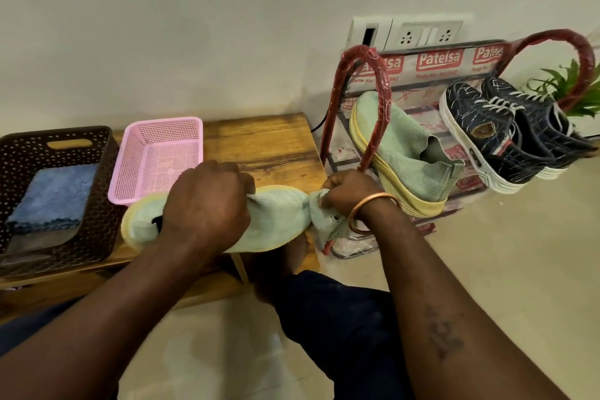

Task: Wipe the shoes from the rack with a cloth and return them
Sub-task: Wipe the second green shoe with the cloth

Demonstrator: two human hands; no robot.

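Your left hand (204, 201) is clamped over the middle of the mint-green knit shoe (279, 211), fingers curled tight round its upper, holding it just above the front edge of the wooden table (259, 146). Your right hand (350, 191) pinches a bunch of pale green fabric (319, 209) at the shoe's right end; cloth or collar, I cannot tell. Its twin shoe (412, 153) leans on the red shoe rack (373, 75), just beside the dark sneakers (487, 133).
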